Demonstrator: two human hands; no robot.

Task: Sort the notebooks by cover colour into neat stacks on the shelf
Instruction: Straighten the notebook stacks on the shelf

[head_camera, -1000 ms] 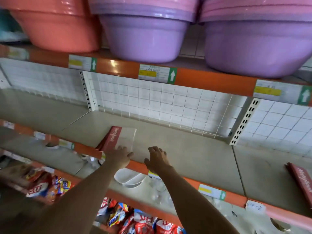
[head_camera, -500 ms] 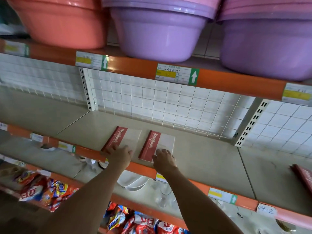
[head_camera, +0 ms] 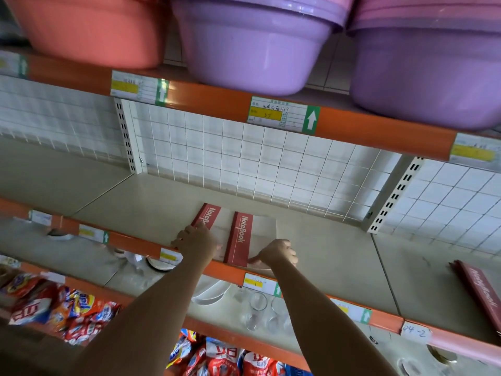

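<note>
Lying on the beige shelf point(head_camera: 325, 240) near its front edge, two red-spined notebooks overlap: the right notebook point(head_camera: 241, 237) pinched by the right hand point(head_camera: 276, 253), the left notebook point(head_camera: 207, 217) under the curled left hand point(head_camera: 195, 240). Purple basins point(head_camera: 252, 50) sit above.

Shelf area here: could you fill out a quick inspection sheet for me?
Surface: beige shelf with orange front rail.
Job's things: two red-spined notebooks, right notebook overlapping left notebook; dark red notebooks far right.
Clutter: nothing seen on this shelf.
Hands: left hand on the left notebook; right hand gripping the right notebook's near edge.
Cables: nothing seen.
Surroundings: orange basin, purple basins above; glasses, snack packets below.
</note>
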